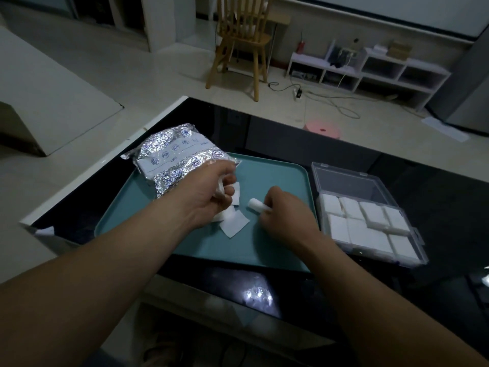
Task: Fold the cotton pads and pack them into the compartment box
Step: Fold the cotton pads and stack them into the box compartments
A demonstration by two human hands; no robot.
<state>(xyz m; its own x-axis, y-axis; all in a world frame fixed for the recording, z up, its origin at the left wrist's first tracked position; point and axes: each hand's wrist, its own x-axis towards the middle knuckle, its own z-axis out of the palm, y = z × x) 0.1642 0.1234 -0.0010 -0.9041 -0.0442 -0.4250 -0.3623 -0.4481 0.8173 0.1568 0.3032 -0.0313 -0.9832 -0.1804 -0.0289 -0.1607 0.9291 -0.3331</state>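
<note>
**Head view: both hands working over a teal tray (pixel 277 170) on a dark, glossy table (pixel 436 194).**

- **Left hand:** The left hand (pixel 209 192) is held just above the tray. Its fingers are curled inward, and a white cotton pad (pixel 221 188) is pinched at the fingertips.
- **Right hand:** The right hand (pixel 285 207) is closed into a loose fist with the knuckles up. A rolled pad (pixel 258 203) is gripped in it, and one end projects toward the left hand. The two hands are near each other but apart.
- **Loose pads:** Several loose flat pads (pixel 234 223) lie on the tray directly below and between the hands, and they are partly covered by the left hand.
- **Foil pack:** A silver foil pack (pixel 172 157) rests across the tray's far left corner, just beyond the left hand.
- **Compartment box:** The clear compartment box (pixel 383 256) stands on the table just beside the tray's right edge, to the right of the right hand. Its lid (pixel 349 181) is tilted open away from the viewer. Its compartments are seen filled with white folded pads (pixel 370 218) in two rows.
</note>
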